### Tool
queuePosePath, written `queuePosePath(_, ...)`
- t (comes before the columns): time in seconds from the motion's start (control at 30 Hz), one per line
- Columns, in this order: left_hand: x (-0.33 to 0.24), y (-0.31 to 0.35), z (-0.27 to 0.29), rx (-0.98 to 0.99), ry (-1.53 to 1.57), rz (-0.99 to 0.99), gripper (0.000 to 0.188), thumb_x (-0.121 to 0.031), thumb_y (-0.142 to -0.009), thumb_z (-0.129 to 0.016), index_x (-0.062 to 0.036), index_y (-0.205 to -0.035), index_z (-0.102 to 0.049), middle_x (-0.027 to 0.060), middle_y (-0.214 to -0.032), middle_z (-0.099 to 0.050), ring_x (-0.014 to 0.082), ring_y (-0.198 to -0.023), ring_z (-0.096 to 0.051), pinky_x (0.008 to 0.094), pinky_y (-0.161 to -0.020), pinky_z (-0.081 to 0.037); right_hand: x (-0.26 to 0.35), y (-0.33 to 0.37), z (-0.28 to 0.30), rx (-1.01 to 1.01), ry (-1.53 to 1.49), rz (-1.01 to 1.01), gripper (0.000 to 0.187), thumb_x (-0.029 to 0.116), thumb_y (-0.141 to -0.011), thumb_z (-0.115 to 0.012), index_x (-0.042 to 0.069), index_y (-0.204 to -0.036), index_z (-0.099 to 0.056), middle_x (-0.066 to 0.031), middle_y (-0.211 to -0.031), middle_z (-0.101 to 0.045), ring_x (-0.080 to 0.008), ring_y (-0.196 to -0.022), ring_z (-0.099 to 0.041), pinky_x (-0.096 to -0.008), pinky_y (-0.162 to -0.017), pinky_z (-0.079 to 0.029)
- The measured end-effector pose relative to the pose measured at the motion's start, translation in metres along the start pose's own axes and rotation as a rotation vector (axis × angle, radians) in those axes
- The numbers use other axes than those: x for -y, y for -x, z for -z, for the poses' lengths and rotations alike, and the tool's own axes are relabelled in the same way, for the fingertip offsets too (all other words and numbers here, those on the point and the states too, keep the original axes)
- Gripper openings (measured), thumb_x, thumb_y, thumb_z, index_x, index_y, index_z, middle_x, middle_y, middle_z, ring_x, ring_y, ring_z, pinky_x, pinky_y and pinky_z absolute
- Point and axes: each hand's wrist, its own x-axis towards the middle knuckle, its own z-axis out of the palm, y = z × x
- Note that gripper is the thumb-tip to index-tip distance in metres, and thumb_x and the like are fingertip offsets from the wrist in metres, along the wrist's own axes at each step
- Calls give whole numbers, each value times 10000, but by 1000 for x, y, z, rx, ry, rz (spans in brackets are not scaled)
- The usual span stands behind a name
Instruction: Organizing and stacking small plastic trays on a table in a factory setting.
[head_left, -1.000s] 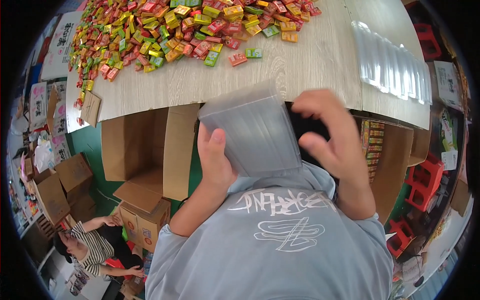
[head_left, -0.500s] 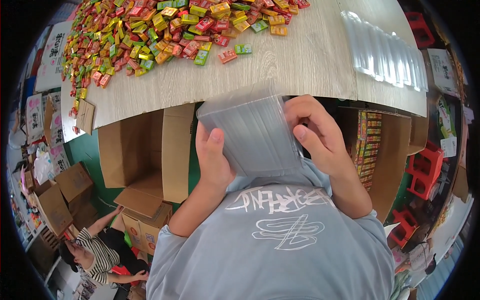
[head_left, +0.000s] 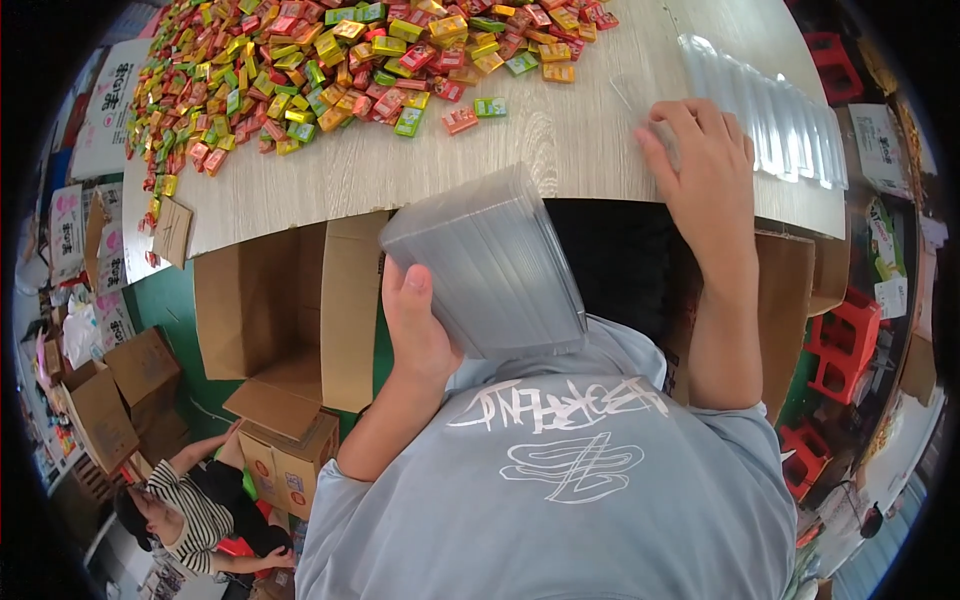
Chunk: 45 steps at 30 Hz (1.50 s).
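My left hand (head_left: 418, 325) grips a thick stack of nested clear plastic trays (head_left: 490, 270) in front of my chest, its thumb along the near side. The stack is tilted, its upper end close to the table edge. Over the right part of the table, my right hand (head_left: 708, 175) is closed with bent fingers around a clear plastic tray (head_left: 665, 140), seen only in part and hard to make out against the wood. Just beyond that hand lies a row of clear plastic trays (head_left: 785, 120), side by side and shiny.
Many small red, yellow, green and orange packs (head_left: 330, 75) are heaped on the wooden table (head_left: 570, 150). Open cardboard boxes (head_left: 265, 300) stand below its edge. Red stools (head_left: 845, 345) are at the right. A person in a striped shirt (head_left: 205, 510) sits at lower left.
My right hand has left the stack and moved up and right over the table, a clear tray with it. The stack has shifted slightly left in my left hand.
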Motion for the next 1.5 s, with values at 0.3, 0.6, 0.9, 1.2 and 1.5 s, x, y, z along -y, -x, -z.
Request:
queuePosePath(0.3, 0, 1, -5, 6, 20, -14, 670, -434, -909, -666, -37, -1385, -410, 95, -1329, -528, 224, -1206, -534, 384, -1016, -445, 17, 17, 14, -94, -116, 68, 265, 262, -908, -640, 60, -1079, -639, -134, -1155, -592, -330, -1128, -533, -417, -975, -392)
queuePosePath(0.6, 6, -1, -17, 68, 1, -14, 672, -433, -902, -674, -33, -1378, -420, 95, -1317, -543, 226, -1206, -542, 390, -1020, -445, 55, 60, 12, 416, -1335, -105, 415, 293, -891, -688, 32, -1171, -528, -83, -1113, -531, -194, -963, -509, -300, -854, -421)
queuePosePath(0.9, 10, 2, -15, 70, -20, 11, 724, -483, -889, -679, -32, -1388, -413, 93, -1318, -535, 226, -1203, -537, 387, -1013, -447, 51, 73, -2, 389, -1533, -105, 399, 330, -951, -592, 2, -1159, -501, -84, -1169, -471, -141, -971, -445, -273, -851, -367)
queuePosePath(1.2, 8, -2, -1, -1, 21, 66, 748, -496, -883, -669, -33, -1399, -389, 105, -1332, -519, 239, -1199, -540, 398, -995, -465, 18, 27, 26, -66, -670, -98, 217, 183, -937, -582, 4, -1056, -608, -120, -1049, -616, -209, -861, -583, -322, -784, -452)
queuePosePath(1.5, 2, 2, -7, 6, 2, 16, 736, -477, -895, -662, -35, -1410, -378, 104, -1338, -517, 237, -1206, -540, 403, -1005, -463, 3, 8, -3, -76, 51, 30, 281, 293, -923, -628, 79, -1105, -626, -102, -1161, -600, -311, -1071, -547, -430, -950, -388)
